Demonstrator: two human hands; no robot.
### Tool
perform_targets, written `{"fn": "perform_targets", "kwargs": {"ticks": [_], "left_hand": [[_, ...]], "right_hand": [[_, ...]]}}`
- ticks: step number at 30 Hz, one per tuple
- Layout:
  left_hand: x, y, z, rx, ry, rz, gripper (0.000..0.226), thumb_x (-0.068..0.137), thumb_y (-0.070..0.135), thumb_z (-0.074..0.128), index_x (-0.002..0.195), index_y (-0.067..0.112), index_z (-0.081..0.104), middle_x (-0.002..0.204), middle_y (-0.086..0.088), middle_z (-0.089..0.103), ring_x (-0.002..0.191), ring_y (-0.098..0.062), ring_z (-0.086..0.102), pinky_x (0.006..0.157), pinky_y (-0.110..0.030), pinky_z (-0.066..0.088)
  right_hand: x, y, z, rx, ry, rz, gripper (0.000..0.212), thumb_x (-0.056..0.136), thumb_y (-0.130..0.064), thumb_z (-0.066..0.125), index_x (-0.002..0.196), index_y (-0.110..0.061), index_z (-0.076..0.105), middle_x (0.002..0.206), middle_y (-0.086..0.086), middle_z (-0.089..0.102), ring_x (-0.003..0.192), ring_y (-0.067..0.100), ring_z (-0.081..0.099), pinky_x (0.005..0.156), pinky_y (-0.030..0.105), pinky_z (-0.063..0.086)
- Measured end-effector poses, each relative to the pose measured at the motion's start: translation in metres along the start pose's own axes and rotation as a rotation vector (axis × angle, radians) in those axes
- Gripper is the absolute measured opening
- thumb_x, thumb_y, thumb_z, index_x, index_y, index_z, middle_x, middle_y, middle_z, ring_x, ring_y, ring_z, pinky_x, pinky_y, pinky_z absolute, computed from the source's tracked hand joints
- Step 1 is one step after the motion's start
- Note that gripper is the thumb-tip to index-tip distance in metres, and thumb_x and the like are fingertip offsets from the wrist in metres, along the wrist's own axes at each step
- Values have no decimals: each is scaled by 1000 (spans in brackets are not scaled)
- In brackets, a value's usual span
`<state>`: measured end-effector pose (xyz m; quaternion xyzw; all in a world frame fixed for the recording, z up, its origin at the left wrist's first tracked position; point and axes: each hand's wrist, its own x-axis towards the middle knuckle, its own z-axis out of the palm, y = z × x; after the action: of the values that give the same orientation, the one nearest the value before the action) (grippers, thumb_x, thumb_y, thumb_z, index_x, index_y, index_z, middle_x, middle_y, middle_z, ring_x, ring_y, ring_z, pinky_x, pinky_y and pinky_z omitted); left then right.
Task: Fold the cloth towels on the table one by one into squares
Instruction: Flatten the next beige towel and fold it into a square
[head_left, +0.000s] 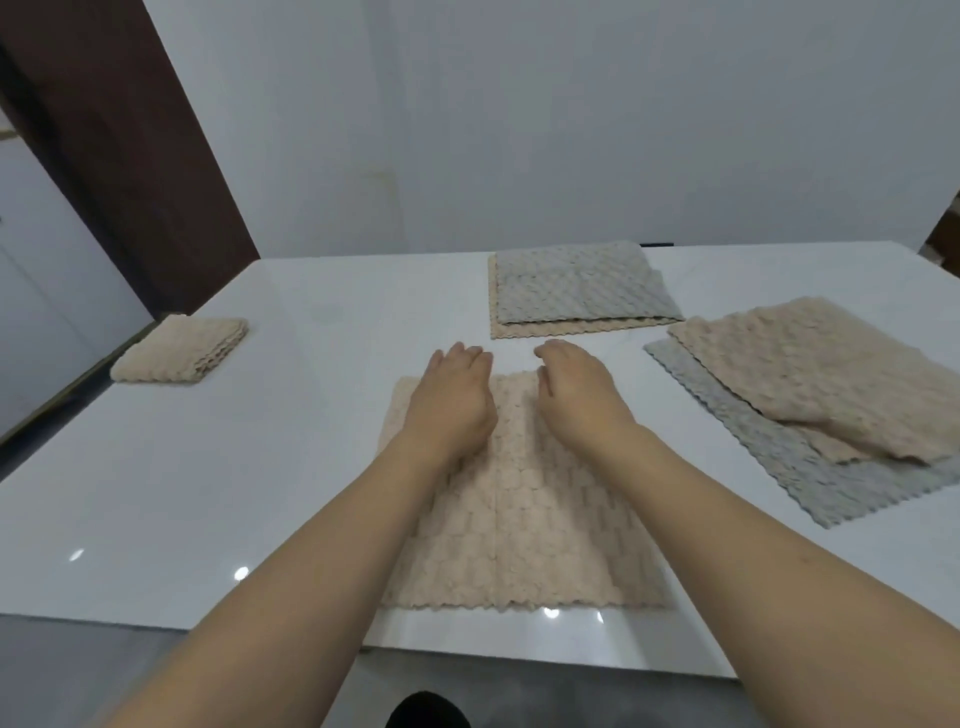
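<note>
So I've got the beige towel (519, 499) spread flat right in front of me, near edge lined up close to the desk (311, 415) edge, which keeps the whole thing within reach for folding. Both hands are up at its far edge. My left hand (452, 400) lies palm down on the far left part, fingers fairly straight and reaching just past the edge, so it's pressing rather than gripping. My right hand (576, 395) sits beside it with the fingers curled down over the far edge; looks like it's starting to pinch the cloth, but I can't tell for sure whether it actually has hold of it.

My guess is I'm about to pull that far edge back toward me for the first fold.

The folded beige square (182, 351) is parked off at the left, out of the way, so that's the done pile. The ones waiting are a grey towel on a beige one (576, 286) at the back, and a beige towel over a grey one (810, 384) on the right, all unfolded and well apart from my working spot.
</note>
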<state>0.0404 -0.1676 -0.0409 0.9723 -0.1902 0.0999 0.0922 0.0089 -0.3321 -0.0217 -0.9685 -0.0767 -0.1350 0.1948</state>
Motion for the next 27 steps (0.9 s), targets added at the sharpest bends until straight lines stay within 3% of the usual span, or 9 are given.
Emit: {"fn": "perform_targets", "kwargs": {"ticks": [3, 7, 19, 25, 27], "left_hand": [[3, -4, 20, -54, -117, 4, 52, 104, 25, 28, 154, 10, 29, 160, -7, 29, 149, -25, 20, 122, -42, 11], [2, -11, 42, -34, -183, -57, 58, 105, 37, 21, 159, 17, 13, 166, 2, 10, 153, -17, 4, 124, -41, 1], [-1, -27, 36, -22, -232, -90, 61, 105, 44, 15, 159, 18, 6, 167, 3, 2, 153, -17, -3, 123, -39, -3], [-30, -84, 11, 85, -332, -223, 63, 104, 47, 7, 159, 17, -1, 167, 0, -4, 153, -18, -7, 123, -42, -7], [-25, -73, 7, 106, -304, -270, 64, 104, 45, 6, 159, 12, 2, 167, -4, -2, 153, -21, -6, 122, -44, -8]], "right_hand": [[12, -2, 36, -16, -136, 0, 46, 104, -24, 28, 147, -8, 35, 156, 9, 29, 145, 22, 23, 118, 38, 14], [13, 15, 65, -131, -235, 104, 53, 104, -35, 18, 155, -19, 18, 163, -4, 11, 149, 15, 5, 121, 42, 0], [16, 30, 58, -199, -328, 135, 58, 102, -40, 10, 156, -20, 3, 163, -5, -4, 149, 14, -6, 121, 41, -4], [-1, 80, 12, -381, -414, 368, 62, 101, -40, 5, 155, -11, -4, 163, 4, -11, 149, 22, -10, 120, 45, -6], [-4, 64, 5, -383, -342, 364, 61, 102, -38, 7, 155, -8, -3, 162, 8, -12, 149, 23, -11, 120, 45, -7]]}}
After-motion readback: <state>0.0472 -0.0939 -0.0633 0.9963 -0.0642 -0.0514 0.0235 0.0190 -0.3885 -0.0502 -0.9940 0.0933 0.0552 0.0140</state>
